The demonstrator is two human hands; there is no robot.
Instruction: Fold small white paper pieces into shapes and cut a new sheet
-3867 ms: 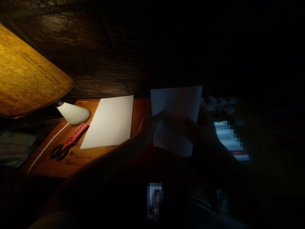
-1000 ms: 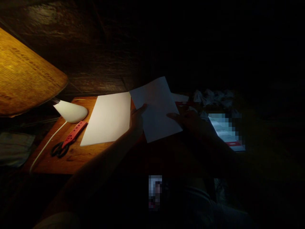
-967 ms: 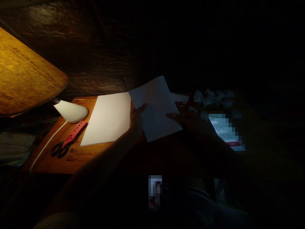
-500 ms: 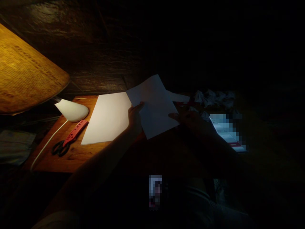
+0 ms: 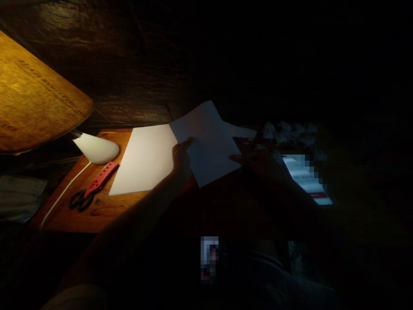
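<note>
A sheet of paper [image 5: 209, 142] is held up and tilted above the middle of the table, dim in shadow. My left hand [image 5: 182, 156] is closed on its left edge, with the thumb lying over the face of the paper. My right hand [image 5: 253, 162] pinches the lower right edge; most of its fingers are lost in the dark. Behind my left hand, a brightly lit stack of white paper [image 5: 142, 159] lies flat on the wooden table [image 5: 106, 219], partly covered by the raised sheet.
Left of the stack are scissors with black handles [image 5: 80, 200], their blades in a red cover [image 5: 101, 177], and a lamp with a white base [image 5: 97, 148] and a yellow shade [image 5: 38, 94]. At right lie several crumpled or folded paper pieces [image 5: 287, 132] and a glowing screen [image 5: 303, 178].
The whole view has shifted very slightly. My right hand has moved a touch along the paper's edge; both hands keep hold of the sheet.
</note>
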